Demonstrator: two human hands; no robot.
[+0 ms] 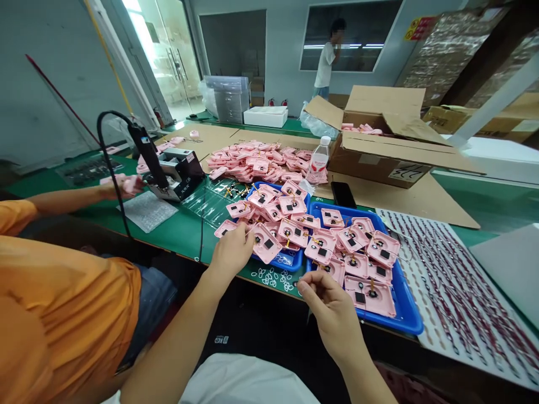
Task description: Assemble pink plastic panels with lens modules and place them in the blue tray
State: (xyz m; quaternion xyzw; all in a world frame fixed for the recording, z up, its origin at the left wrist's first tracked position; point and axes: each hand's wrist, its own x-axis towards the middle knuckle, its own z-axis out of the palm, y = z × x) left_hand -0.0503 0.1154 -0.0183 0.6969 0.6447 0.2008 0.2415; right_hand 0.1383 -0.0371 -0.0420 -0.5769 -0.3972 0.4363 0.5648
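Observation:
My left hand [232,249] grips the left edge of a pink plastic casing [266,244] with a black square and small parts inside it. That casing is tilted over the front of a blue tray [290,265] heaped with similar casings. My right hand [330,300] is at the table's front edge, thumb and fingers drawn together; whatever they hold, if anything, is too small to make out. Small white rings [273,278] lie scattered between my hands. Beside my right hand is a second blue tray [410,314], also filled with pink casings [370,294].
A co-worker's hand [126,184] holds a pink piece by a black machine [181,174] at left. Behind the trays are a casing pile [256,160], a bottle [319,160], a phone [343,194] and a carton [379,157]. A sheet of dark red wires [458,280] lies right.

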